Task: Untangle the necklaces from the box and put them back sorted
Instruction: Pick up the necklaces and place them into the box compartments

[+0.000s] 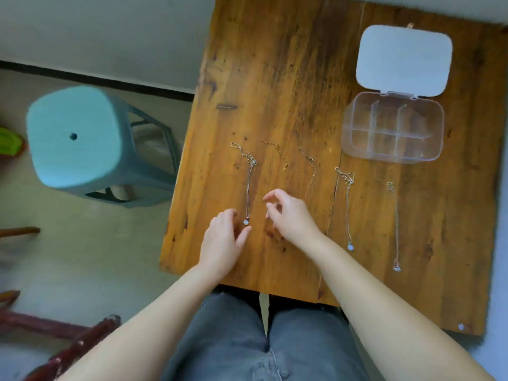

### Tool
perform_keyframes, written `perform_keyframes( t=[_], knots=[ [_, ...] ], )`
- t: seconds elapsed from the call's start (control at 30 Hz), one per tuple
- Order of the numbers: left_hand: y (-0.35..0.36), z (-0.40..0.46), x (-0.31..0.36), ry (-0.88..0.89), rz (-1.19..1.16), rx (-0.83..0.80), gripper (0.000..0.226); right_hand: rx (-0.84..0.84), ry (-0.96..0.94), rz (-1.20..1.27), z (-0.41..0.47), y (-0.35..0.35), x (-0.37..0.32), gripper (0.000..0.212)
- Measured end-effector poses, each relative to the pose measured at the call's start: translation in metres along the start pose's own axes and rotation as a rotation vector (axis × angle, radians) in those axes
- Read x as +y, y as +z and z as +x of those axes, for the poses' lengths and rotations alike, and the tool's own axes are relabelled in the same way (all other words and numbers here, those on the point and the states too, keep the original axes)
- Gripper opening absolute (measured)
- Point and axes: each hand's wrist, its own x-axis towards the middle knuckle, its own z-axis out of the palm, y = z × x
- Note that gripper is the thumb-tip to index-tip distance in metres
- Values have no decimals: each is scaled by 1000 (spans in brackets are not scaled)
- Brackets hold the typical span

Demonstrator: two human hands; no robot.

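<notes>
We can read no text, label, brand, number or sign anywhere in this view. The clear plastic compartment box [393, 127] at about two o'clock and its plain white hinged lid [404, 60] bear no print that we can make out. The worn brown wooden tabletop [275, 78] shows only grain and dark stains, and the pale teal plastic stool [74, 136] at nine o'clock carries no marking.
</notes>
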Motion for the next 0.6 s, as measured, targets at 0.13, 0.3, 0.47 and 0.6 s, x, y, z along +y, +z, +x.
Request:
perform_keyframes(
  t=[0.13, 0.3, 0.47, 0.6],
  knots=[
    [17, 6, 8, -7, 134, 46, 27, -14, 7, -105, 7, 20, -9, 19],
    [14, 9, -4, 128, 212, 42, 15, -19, -129, -344, 3, 26, -8, 23],
    [13, 13, 4, 122, 170, 70, 26, -57, -239, -410, 6, 28, -5, 26],
    [14, 17, 11, 183, 214, 94, 15, -39, -231, -391, 10, 25, 0, 25]
  ],
)
